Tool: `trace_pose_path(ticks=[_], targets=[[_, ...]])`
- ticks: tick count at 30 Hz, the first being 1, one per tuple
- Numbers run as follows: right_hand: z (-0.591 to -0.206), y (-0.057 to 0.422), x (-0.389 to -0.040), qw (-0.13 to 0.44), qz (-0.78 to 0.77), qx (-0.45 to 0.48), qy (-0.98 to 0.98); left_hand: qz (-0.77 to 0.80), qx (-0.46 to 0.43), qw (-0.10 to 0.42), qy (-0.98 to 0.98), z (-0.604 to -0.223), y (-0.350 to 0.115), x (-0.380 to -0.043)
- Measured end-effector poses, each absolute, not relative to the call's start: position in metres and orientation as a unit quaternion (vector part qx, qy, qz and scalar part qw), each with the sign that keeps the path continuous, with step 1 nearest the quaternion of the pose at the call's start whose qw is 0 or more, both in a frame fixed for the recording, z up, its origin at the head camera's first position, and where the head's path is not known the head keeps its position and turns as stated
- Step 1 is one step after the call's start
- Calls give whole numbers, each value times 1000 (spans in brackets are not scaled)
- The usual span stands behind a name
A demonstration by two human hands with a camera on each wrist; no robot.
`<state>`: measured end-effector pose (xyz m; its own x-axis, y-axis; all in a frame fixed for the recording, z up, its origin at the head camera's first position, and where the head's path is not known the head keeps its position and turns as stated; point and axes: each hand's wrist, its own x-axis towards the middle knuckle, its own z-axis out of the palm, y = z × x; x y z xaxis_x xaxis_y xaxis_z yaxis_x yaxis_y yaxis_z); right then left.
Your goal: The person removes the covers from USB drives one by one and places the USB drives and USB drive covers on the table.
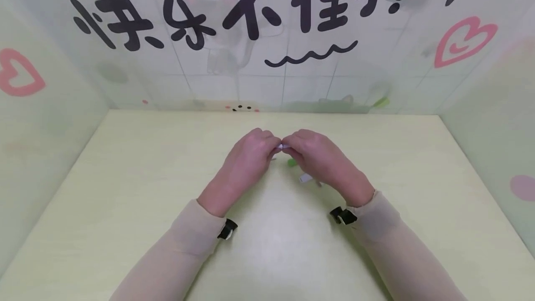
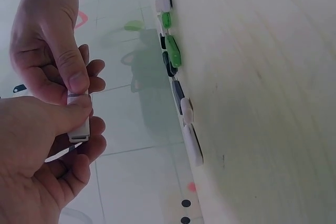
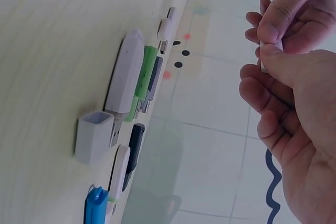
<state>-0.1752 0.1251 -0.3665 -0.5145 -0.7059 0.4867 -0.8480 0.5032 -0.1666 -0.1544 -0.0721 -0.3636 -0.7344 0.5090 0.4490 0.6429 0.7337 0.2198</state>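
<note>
Over the table, both hands meet at one small white USB flash drive. My left hand pinches one end between thumb and fingers. The other end is pinched by my right hand, the thumbs almost touching. A thin seam crosses the white body between the thumbs in the left wrist view; fingers cover much of the rest. Below the hands on the table lie a larger white USB flash drive with its metal plug bare, its white cap beside the plug, and a green USB flash drive.
More drives lie close by: a blue one, a dark one and a slim white one. The pale table is bounded by a printed back wall and side walls.
</note>
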Motion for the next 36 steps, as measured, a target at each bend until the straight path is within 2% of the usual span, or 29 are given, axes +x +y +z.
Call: trace_pose_path(ticks=[9, 22, 36], targets=[[-366, 127, -179, 185, 219, 475, -832, -187, -341, 199, -900, -361, -75, -157], [-367, 133, -181, 161, 230, 489, -826, -170, -365, 200, -893, -363, -78, -159], [-366, 130, -177, 128, 210, 448, -860, -175, -330, 168, -912, -364, -76, -158]])
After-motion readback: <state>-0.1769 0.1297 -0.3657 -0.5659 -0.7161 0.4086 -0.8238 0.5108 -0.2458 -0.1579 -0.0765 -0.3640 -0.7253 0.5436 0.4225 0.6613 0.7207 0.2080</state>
